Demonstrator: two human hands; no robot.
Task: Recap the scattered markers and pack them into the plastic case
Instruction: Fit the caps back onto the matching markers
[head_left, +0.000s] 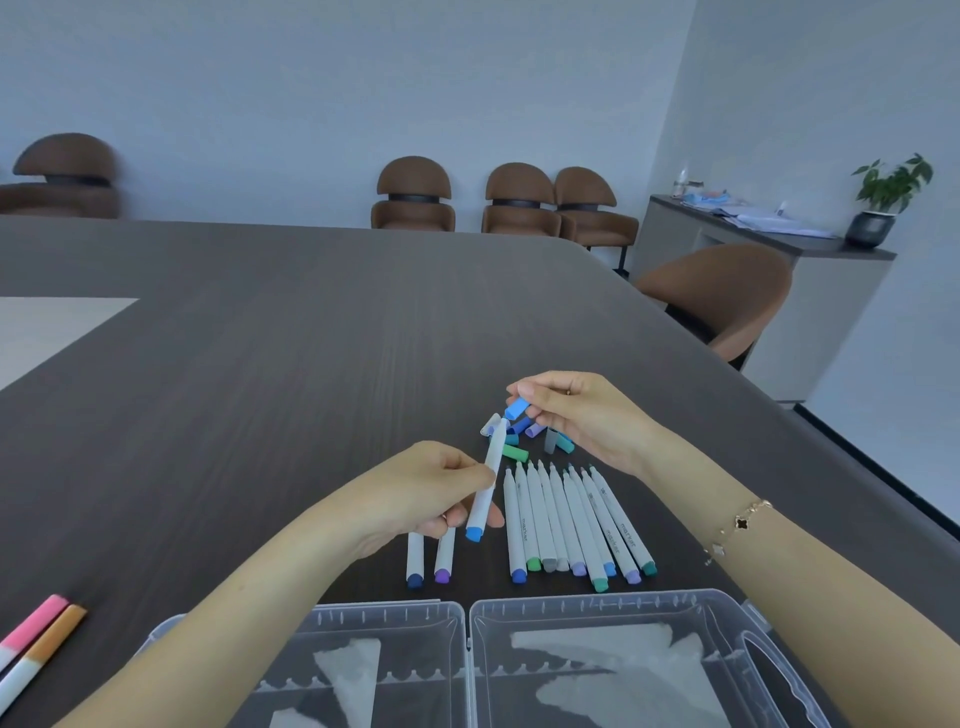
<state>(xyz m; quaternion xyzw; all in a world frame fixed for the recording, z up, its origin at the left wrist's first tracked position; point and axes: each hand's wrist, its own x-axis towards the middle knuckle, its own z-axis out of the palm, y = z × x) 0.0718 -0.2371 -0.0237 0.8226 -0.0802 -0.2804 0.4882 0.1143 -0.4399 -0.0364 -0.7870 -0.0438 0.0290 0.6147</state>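
Note:
My left hand (434, 488) grips a white marker (488, 480) with a blue end cap, its bare tip pointing up and away. My right hand (576, 410) pinches a loose blue cap (517, 409) just above and right of that tip, a small gap between them. Below my right hand lies a small pile of loose caps (514, 441) in blue, teal, green and lilac. Several uncapped white markers (571, 525) lie side by side on the table. Two more markers (428, 564) lie under my left hand. The clear plastic case (597, 605) sits open at the near edge.
A pink marker (31, 623) and an orange marker (49, 644) lie at the near left on the dark wooden table (260, 338). Brown chairs (727, 296) stand around the far and right edges. A sideboard with a potted plant (883, 202) is at the right.

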